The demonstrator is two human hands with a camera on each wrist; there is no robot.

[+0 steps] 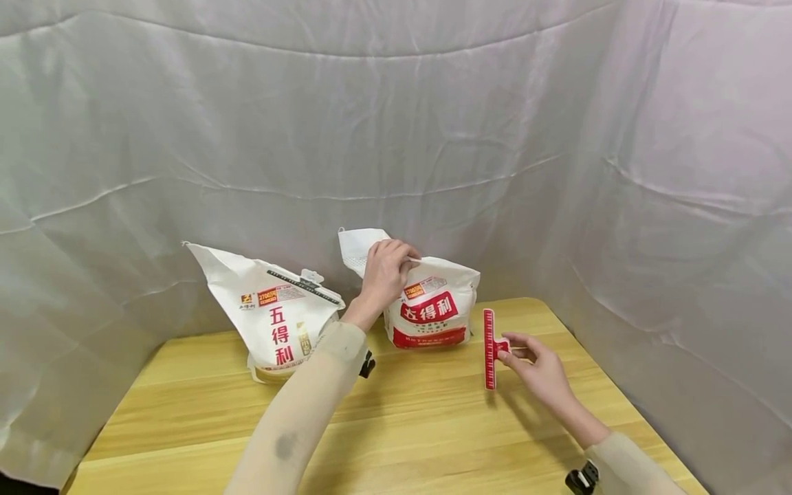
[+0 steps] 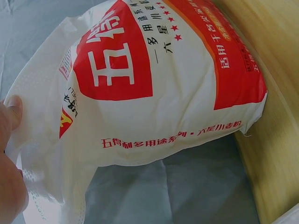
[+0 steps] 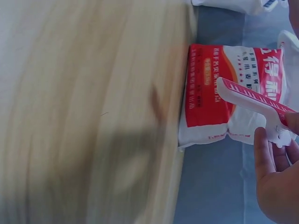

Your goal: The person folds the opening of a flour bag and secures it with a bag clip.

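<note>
A white and red flour bag (image 1: 433, 330) stands at the back of the table, its folded top flap leaning to the left. My left hand (image 1: 385, 273) holds that top edge, and in the left wrist view the thumb (image 2: 15, 112) lies against the white film. To the right of the bag, my right hand (image 1: 542, 372) pinches a red and white bag-sealing clip (image 1: 489, 352) by its handle. The clip's long ruled bar is upright in the head view, apart from the bag. In the right wrist view the clip (image 3: 252, 100) overlaps the bag.
Left of my left forearm stands a second flour bag (image 1: 272, 323), its top slanting to a point, with a dark sealing clip (image 1: 303, 287) across it. The wooden table (image 1: 433, 426) ends close to a grey curtain (image 1: 371, 137) behind and beside it.
</note>
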